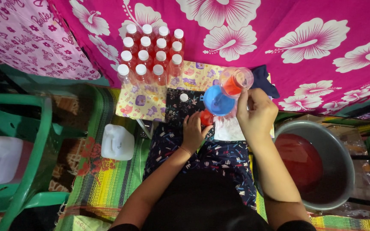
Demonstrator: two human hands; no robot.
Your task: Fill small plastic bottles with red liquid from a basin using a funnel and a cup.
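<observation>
I count sixteen capped bottles of red liquid in four rows at the far left corner of the small table, plus one loose white cap near its middle. I see one blue funnel, one clear jug, two white jerrycans, one metal basin and one green chair.
</observation>
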